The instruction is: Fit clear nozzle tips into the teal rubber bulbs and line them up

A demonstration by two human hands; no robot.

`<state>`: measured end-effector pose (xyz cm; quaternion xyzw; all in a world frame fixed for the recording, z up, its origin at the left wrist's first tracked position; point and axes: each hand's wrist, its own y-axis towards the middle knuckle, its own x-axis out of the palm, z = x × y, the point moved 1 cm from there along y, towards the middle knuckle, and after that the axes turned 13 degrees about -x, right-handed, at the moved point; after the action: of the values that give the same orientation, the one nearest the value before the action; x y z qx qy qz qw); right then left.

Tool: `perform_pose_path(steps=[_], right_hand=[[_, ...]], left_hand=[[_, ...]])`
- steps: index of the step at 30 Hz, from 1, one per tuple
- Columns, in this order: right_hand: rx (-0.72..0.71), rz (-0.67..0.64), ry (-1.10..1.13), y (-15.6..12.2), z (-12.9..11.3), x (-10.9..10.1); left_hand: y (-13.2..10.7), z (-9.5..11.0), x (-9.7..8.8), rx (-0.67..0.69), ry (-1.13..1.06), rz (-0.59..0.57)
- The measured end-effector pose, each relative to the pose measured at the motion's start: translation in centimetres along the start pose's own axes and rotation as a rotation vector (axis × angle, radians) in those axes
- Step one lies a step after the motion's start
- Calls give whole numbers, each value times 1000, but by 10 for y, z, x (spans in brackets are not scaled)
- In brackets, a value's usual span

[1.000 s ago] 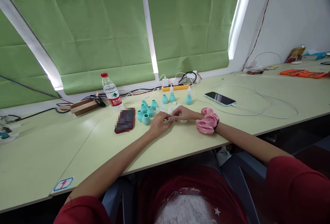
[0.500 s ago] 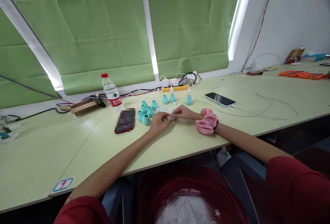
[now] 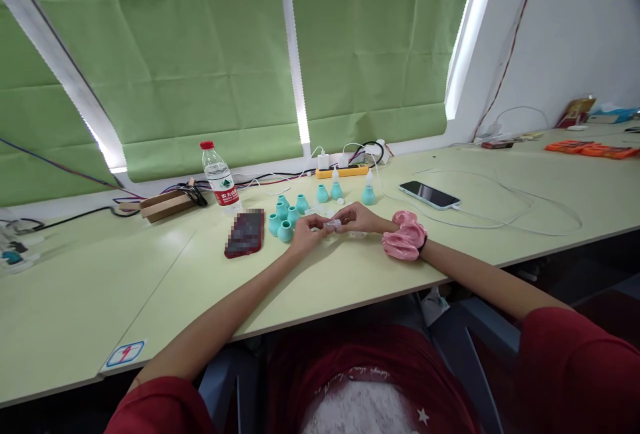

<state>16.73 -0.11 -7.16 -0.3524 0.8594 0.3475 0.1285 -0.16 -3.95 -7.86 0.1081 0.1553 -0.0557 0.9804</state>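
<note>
My left hand (image 3: 307, 234) and my right hand (image 3: 361, 218) meet over the table, fingertips closed on a small clear plastic piece (image 3: 333, 224) between them. Its exact shape is partly covered by the fingers. Beside my left hand stands a cluster of several teal squeeze bulbs (image 3: 285, 231) with open necks. Behind the hands is another open teal bulb (image 3: 323, 193). Two more bulbs, one teal bulb (image 3: 337, 191) and another teal bulb (image 3: 369, 195), carry clear pointed tips. Loose clear pieces (image 3: 316, 209) lie just behind my fingers. A pink scrunchie (image 3: 405, 237) is round my right wrist.
A dark red phone (image 3: 245, 234), partly pixelated, lies left of the bulbs, with a water bottle (image 3: 221, 179) behind it. To the right, a phone (image 3: 430, 195) is plugged into a white cable. A yellow power strip (image 3: 345, 171) and cables run along the wall; a cardboard tray (image 3: 167, 205) is at left.
The view has shifted slightly. The clear piece now shows more between my fingertips, with both hands still together at nearly the same spot.
</note>
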Motion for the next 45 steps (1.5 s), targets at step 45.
perform_pose_path(steps=[45], right_hand=[[-32, -83, -190, -1, -1, 0]], left_hand=[[-4, 2, 3, -86, -176, -185]])
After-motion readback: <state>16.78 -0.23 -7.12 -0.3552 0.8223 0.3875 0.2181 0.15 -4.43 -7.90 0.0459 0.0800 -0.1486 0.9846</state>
